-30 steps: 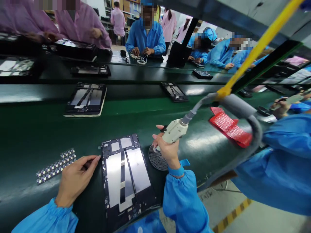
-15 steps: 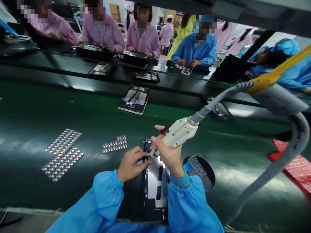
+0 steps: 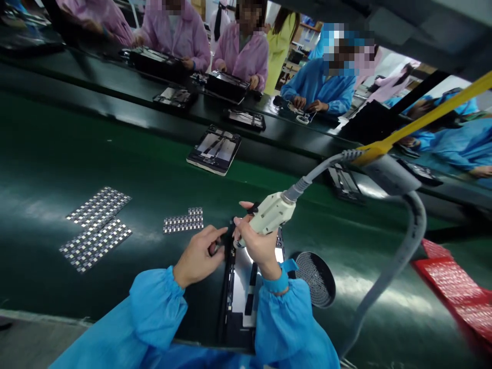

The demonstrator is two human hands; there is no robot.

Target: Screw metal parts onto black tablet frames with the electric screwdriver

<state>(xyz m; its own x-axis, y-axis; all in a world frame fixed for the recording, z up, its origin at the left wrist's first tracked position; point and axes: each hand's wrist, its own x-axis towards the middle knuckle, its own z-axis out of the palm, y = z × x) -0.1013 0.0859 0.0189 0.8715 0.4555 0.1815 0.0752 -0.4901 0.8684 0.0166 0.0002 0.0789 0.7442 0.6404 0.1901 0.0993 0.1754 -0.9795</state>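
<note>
My right hand point(image 3: 258, 241) is wrapped round a pale green corded electric screwdriver point(image 3: 271, 212). The tool slants down to the left over the upper part of an opened tablet-like device point(image 3: 239, 287); my fingers hide its tip. Silvery panels and a black strip show inside the device, which lies in front of me, partly covered by my right forearm. At its upper left edge is my left hand point(image 3: 200, 256), with the index finger stretched out, the thumb apart from it and the other fingers curled. I see nothing held in it.
Sheets of small chip-like parts point(image 3: 96, 243) and a smaller sheet point(image 3: 183, 221) lie left. A round black dish point(image 3: 332, 287) sits right, near red packaging point(image 3: 453, 279). A thick grey cable point(image 3: 402, 256) hangs from a yellow strap point(image 3: 430, 120). Another opened device point(image 3: 215, 151) lies ahead; co-workers sit opposite.
My left hand has drawn back left, parting thumb and index finger, which were close together by the tool tip. The screwdriver and my right hand have shifted slightly left. The view has tilted.
</note>
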